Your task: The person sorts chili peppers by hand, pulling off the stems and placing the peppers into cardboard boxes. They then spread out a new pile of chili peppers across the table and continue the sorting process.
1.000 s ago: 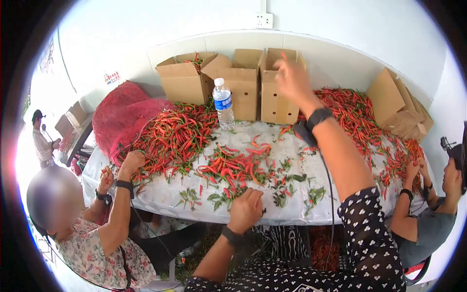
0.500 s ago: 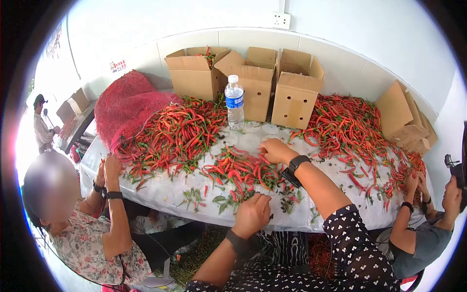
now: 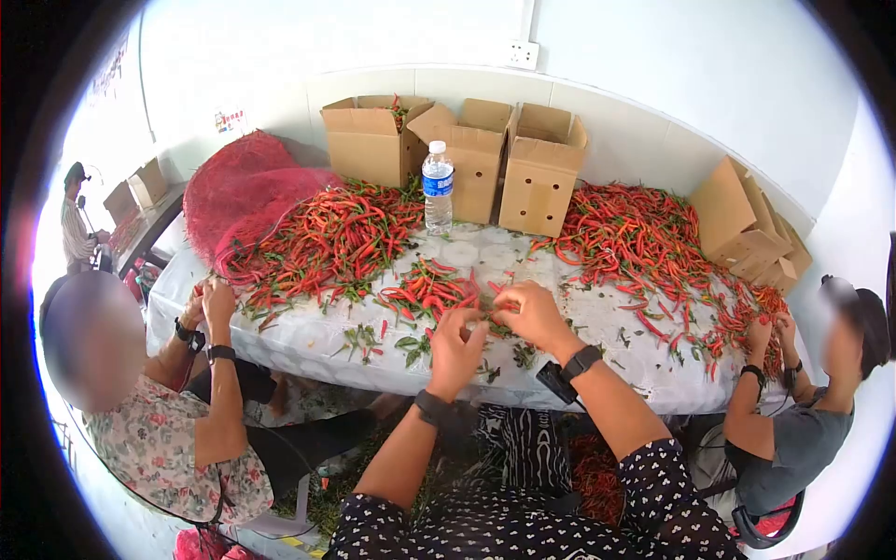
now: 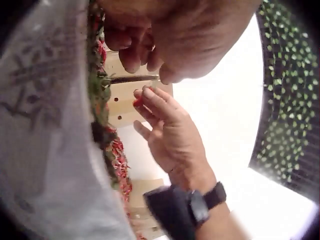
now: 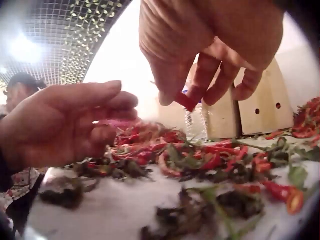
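Observation:
My right hand (image 3: 532,315) pinches a red chili pepper (image 5: 187,101) between thumb and fingertips, low over the front of the table. The same pepper shows as a small red tip (image 4: 137,102) at the fingers in the left wrist view. My left hand (image 3: 455,353) is close beside it on the left, fingers loosely bent, with nothing showing in its grasp. In the right wrist view the left hand (image 5: 65,122) faces the right one with a gap between them. A small heap of red chilies (image 3: 425,291) lies just beyond both hands, with loose green leaves (image 3: 411,347) nearby.
Large chili piles lie left (image 3: 341,238) and right (image 3: 635,233). Behind stand a water bottle (image 3: 438,191) and cardboard boxes (image 3: 543,182). A red mesh sack (image 3: 238,201) is at the left. One person (image 3: 177,420) sits left, another (image 3: 793,420) right, both handling chilies.
My right hand has come down from above the boxes to the small heap and now holds a chili beside the left hand. The left hand stays near the table's front edge.

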`<state>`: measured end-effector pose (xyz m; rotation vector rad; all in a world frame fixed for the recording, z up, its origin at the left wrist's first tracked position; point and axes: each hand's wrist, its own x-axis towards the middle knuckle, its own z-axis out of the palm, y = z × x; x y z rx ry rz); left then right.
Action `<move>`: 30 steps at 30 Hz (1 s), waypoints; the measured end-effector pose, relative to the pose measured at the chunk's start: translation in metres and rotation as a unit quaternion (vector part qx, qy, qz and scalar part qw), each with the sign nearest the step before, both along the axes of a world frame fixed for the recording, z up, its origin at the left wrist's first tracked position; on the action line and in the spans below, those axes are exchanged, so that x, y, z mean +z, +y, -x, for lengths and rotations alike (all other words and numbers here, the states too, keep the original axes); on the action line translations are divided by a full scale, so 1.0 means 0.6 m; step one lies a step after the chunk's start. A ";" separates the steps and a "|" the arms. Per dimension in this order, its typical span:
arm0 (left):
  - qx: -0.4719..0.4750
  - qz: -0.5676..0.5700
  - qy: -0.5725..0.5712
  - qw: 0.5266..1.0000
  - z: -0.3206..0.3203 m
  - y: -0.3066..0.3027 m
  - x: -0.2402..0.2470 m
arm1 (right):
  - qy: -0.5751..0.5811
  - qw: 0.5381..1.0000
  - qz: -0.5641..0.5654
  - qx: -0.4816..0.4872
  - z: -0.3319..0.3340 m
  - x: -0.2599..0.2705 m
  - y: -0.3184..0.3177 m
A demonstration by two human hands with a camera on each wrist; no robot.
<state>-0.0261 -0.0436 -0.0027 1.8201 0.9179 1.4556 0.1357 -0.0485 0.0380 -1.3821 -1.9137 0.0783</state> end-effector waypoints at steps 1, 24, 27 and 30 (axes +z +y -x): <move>-0.006 0.025 0.000 1.000 0.000 0.002 -0.001 | -0.005 1.000 -0.015 0.007 0.013 0.001 -0.014; 0.027 -0.156 0.134 0.978 0.045 0.011 -0.029 | -0.178 0.877 -0.397 -0.204 -0.140 0.307 0.199; 0.027 -0.145 0.154 0.977 0.047 0.011 -0.026 | -0.101 0.889 -0.340 -0.288 -0.175 0.311 0.246; 0.005 -0.143 0.144 0.979 0.046 0.015 -0.031 | -0.112 0.981 -0.110 -0.110 -0.163 0.214 0.224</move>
